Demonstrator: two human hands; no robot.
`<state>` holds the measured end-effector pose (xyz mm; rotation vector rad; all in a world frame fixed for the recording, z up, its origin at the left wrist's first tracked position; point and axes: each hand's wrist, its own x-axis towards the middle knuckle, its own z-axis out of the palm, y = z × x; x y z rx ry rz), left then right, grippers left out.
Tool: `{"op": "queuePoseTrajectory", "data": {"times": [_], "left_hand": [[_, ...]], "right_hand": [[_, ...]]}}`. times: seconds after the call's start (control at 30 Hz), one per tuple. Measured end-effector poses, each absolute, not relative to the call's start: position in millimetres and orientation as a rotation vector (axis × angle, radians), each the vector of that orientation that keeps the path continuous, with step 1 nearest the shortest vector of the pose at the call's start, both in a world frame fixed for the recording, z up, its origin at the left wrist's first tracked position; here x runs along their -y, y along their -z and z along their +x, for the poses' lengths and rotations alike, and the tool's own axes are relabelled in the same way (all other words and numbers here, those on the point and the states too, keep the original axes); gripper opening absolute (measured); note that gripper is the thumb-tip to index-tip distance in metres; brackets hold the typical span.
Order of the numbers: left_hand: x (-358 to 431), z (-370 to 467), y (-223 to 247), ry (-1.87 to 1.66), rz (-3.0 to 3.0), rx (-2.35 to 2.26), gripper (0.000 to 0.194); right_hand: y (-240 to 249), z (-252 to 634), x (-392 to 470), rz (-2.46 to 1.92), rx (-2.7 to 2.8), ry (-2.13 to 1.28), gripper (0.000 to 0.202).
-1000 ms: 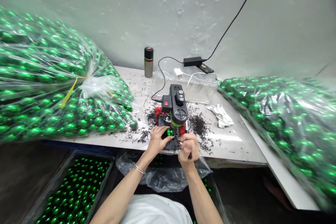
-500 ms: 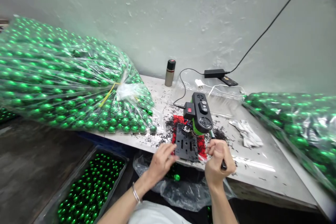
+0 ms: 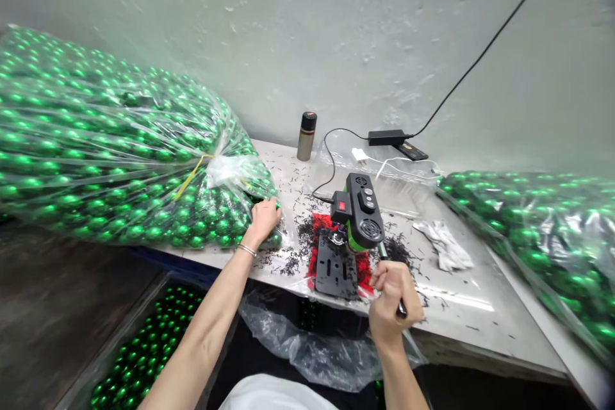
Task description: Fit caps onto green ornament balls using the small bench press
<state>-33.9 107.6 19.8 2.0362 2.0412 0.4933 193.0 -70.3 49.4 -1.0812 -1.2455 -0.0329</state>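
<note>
My left hand reaches to the right end of a big clear bag of shiny green balls; its fingers are bent at the bag's opening, and what they hold, if anything, is hidden. My right hand is wrapped round the black-ended lever of a small black and green machine. Under the machine's head lies its black slotted base plate, on a red mat strewn with small black bits.
Behind stand a spray can, a clear plastic tray and a black power adapter with cables. White gloves and another bag of green balls are at the right. Below left is a bin of green balls.
My left hand has moved from beside the base plate, up and left to the big bag. My right hand stays on the lever. The view has shifted slightly.
</note>
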Motion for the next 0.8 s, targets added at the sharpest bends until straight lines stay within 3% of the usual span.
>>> {"op": "queuePoseTrajectory", "data": {"times": [0.1,0.2,0.37,0.8], "left_hand": [[-89.1,-38.1,-21.1,-0.831,1.818,-1.845,0.034],[-61.0,-36.9,-16.6,-1.202,1.239,-1.365,0.043],[-16.0,-8.5,6.1,-1.151,0.701,-1.015,0.036],[15.9,75.9,41.7,-1.067,1.568,-1.357,0.031]], "right_hand": [[-47.2,194.3,70.6,-1.093,1.265,0.058,0.035],[-46.1,194.0,70.6,-1.105,1.260,0.066,0.035],[-46.9,193.4,70.7,-1.093,1.275,0.083,0.033],[-50.3,194.2,72.6,-1.056,1.365,0.096,0.031]]}}
